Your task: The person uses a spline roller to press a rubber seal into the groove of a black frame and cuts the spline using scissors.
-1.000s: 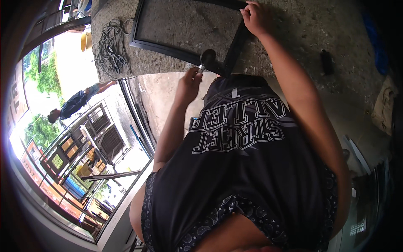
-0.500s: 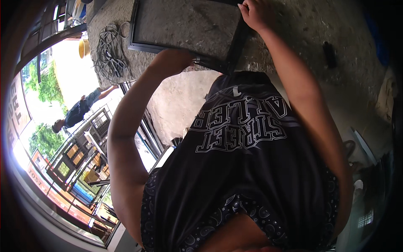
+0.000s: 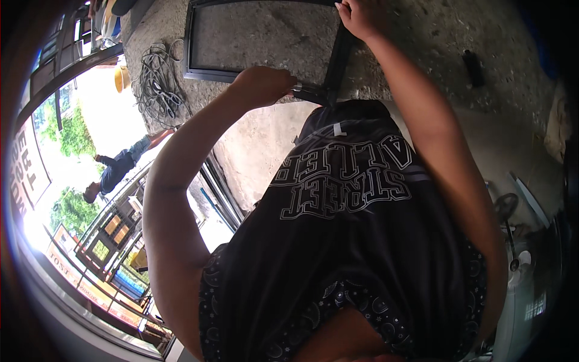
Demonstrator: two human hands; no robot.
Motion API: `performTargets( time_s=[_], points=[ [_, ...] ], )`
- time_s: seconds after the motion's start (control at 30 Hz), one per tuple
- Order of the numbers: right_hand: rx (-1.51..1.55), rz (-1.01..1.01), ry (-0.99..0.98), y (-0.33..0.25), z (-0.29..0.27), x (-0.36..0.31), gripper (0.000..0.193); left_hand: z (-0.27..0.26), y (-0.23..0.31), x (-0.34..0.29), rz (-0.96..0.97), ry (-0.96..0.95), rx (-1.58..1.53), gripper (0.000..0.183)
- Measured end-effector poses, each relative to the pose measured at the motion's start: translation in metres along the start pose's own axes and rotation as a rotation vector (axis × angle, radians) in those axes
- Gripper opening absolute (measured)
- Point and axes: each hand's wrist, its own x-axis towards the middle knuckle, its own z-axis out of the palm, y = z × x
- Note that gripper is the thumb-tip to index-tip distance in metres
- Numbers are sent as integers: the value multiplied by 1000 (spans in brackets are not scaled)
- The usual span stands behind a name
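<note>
A black rectangular frame (image 3: 333,63), with what looks like dark mesh inside it, lies flat on a rough grey work surface (image 3: 386,72). My left hand (image 3: 263,84) is closed over its near bar. A small silvery piece shows by those fingers, most of it hidden under the hand, so its kind cannot be made out. At the far right part of the frame, my right hand (image 3: 362,19) grips the side bar with fingers bent round it. The frame's far edge is partly cut off at the top of the view.
Left of the frame lies a tangled grey cord (image 3: 158,84). A dark, slim object (image 3: 473,68) rests to the right. Beyond the opening at left, a person (image 3: 117,169) stands near racks (image 3: 114,235). A yellow container (image 3: 122,78) is outside too.
My left hand has slid a little to the right along the near bar, and the silvery piece with it. My right hand has shifted slightly left, still at the side bar.
</note>
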Motion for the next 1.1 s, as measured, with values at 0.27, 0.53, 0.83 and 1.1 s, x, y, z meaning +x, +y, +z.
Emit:
performTargets(
  time_s=[0.27, 0.53, 0.83, 1.1],
  points=[
    [4, 28, -22, 0, -1, 0, 18, -1, 20, -8, -210, -31, -158, 24],
    [1, 7, -26, 3, 1, 0, 19, 62, 22, -20, -260, 360, -625, 31],
    [-6, 9, -61, 5, -2, 1, 20, 76, 79, -15, -545, 363, -993, 30],
    [-20, -40, 4, 1, 5, 2, 17, 69, 93, -5, -515, 493, -893, 26]
  ],
)
